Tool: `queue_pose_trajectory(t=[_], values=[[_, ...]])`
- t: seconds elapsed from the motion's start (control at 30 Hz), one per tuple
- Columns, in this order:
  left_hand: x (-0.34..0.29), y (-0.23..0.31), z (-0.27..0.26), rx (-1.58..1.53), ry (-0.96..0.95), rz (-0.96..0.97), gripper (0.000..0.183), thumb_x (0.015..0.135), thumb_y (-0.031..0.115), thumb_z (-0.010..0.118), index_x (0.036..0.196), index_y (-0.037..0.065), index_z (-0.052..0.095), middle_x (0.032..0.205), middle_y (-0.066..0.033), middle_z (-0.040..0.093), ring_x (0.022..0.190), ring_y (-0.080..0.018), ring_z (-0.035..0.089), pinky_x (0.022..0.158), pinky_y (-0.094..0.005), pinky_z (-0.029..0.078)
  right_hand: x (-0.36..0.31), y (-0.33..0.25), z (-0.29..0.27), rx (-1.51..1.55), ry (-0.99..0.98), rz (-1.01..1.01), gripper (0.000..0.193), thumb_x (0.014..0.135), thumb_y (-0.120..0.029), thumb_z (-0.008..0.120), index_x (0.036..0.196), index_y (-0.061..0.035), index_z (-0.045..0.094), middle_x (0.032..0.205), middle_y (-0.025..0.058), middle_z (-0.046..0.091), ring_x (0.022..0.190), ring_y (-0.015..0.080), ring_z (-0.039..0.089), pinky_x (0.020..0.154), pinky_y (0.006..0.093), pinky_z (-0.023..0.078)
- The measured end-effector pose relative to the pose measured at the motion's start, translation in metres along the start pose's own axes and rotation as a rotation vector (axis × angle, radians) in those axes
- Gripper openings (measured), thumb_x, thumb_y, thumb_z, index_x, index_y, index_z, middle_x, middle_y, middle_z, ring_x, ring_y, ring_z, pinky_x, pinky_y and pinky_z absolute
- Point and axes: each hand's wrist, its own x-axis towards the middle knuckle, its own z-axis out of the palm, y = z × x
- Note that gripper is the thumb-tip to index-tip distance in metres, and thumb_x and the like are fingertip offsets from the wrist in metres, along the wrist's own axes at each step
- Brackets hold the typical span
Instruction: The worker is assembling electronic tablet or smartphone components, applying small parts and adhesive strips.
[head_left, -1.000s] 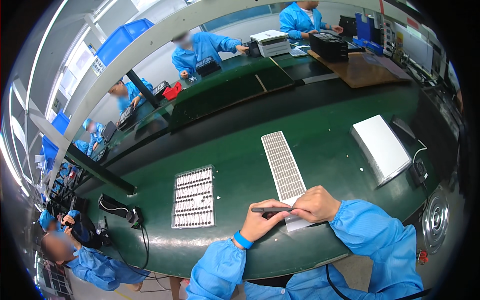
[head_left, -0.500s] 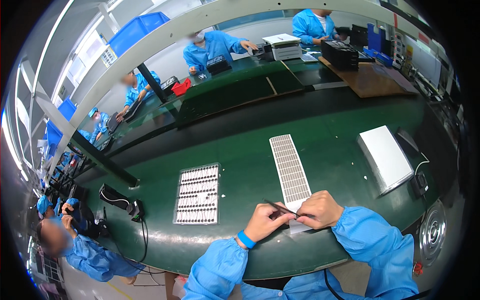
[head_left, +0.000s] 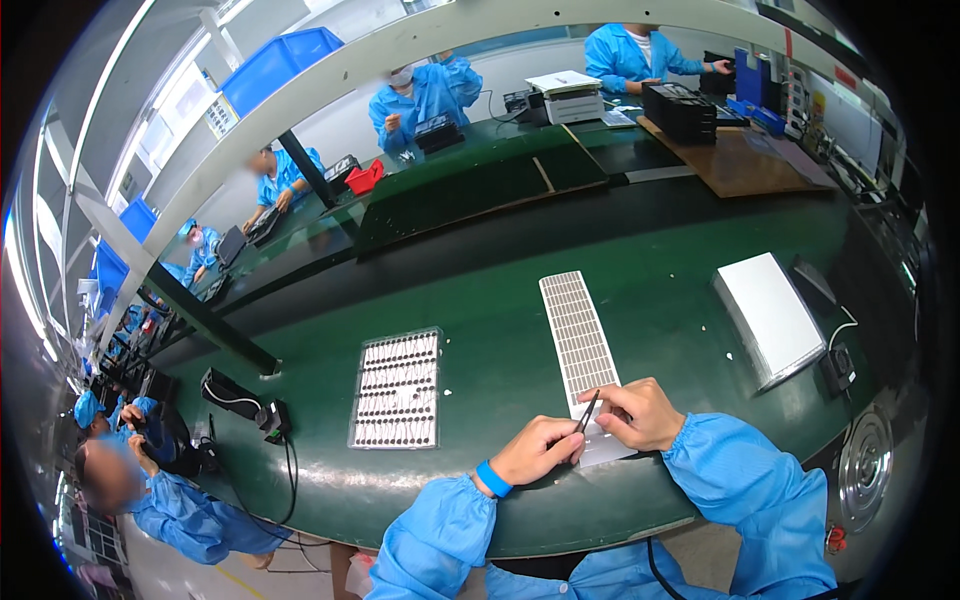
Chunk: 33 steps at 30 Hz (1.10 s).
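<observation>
My left hand (head_left: pixel 538 450), with a blue band at the wrist, is closed in a pinch on the lower end of dark tweezers (head_left: pixel 590 410). The tweezers stand steeply tilted between my hands. My right hand (head_left: pixel 645 412) is bent close by, its index finger near their upper end and its fingers apart. Any small part at the left fingertips is too hidden to make out. Beneath my hands lies the bare end of a long white label sheet (head_left: pixel 578 345) with rows of small rectangles. Left of it is a clear tray (head_left: pixel 396 390) of small black parts with thin wires.
A white flat-topped box or stack (head_left: pixel 772 315) sits at right, beside a black device with a cable (head_left: pixel 840 368). Black devices with cables (head_left: pixel 272 420) stand at left, near a slanting post (head_left: pixel 215 325). A round metal stool (head_left: pixel 865 455) is at lower right. Co-workers in blue sit around.
The tweezers have turned from lying nearly flat to standing steeply. My right fingers have come apart from the left ones. A co-worker across the bench has raised an arm.
</observation>
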Motion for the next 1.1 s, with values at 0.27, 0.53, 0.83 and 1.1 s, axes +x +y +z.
queue_pose_trajectory(t=[0.27,0.53,0.83,1.1], values=[[0.001,0.015,0.003,-0.110,0.171,-0.037,0.029,0.102,0.020,0.045,0.086,0.002,0.061,0.069,-0.0051,0.063,0.063,-0.0134,0.056,0.062,-0.0291,0.047,0.001,0.000,0.004,-0.029,0.038,-0.095,0.033,0.081,-0.014,0.068,0.114,-0.0087,0.063,0.066,0.0080,0.066,0.057,0.0266,0.065,0.053,0.0355,0.050],[0.001,0.013,0.004,-0.042,0.143,-0.086,0.024,0.101,0.021,0.047,0.092,0.004,0.061,0.058,-0.0021,0.056,0.053,-0.0116,0.051,0.053,-0.0281,0.042,-0.001,-0.001,0.002,-0.040,-0.002,-0.067,0.036,0.081,-0.013,0.067,0.116,-0.0078,0.062,0.066,0.0068,0.066,0.057,0.0255,0.065,0.053,0.0351,0.050],[0.002,0.009,0.008,0.069,0.147,-0.024,0.023,0.097,0.023,0.054,0.090,0.007,0.068,0.059,-0.0086,0.054,0.050,-0.0172,0.048,0.050,-0.0322,0.037,-0.003,0.001,-0.002,-0.060,-0.059,-0.092,0.037,0.082,-0.016,0.063,0.117,-0.0045,0.064,0.072,0.0092,0.068,0.062,0.0279,0.067,0.060,0.0351,0.053],[0.002,0.004,0.008,0.129,0.129,-0.052,0.021,0.096,0.023,0.056,0.093,0.007,0.068,0.063,-0.0113,0.058,0.052,-0.0221,0.052,0.051,-0.0332,0.039,0.000,0.002,-0.001,-0.026,-0.067,-0.147,0.041,0.081,-0.019,0.067,0.120,-0.0096,0.063,0.076,0.0107,0.069,0.065,0.0305,0.067,0.061,0.0382,0.053]])
